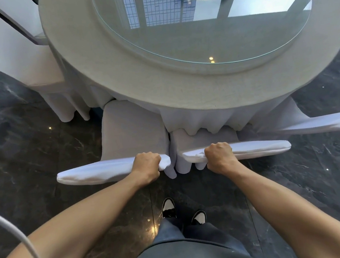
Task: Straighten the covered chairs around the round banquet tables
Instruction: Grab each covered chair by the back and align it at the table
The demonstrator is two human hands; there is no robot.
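Left hand [146, 165] clenched on left chair back [98, 172]; right hand [220, 155] clenched on right chair back [257, 148]. Seats beyond knuckles, tucked under round table [117, 71]. Paired grips likely for aligning both together.

head cam | steep downward look | near chair backs [236, 151], round table [117, 75]

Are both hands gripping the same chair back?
No: the left hand grips the left chair's back, and the right hand grips the separate right chair's back.
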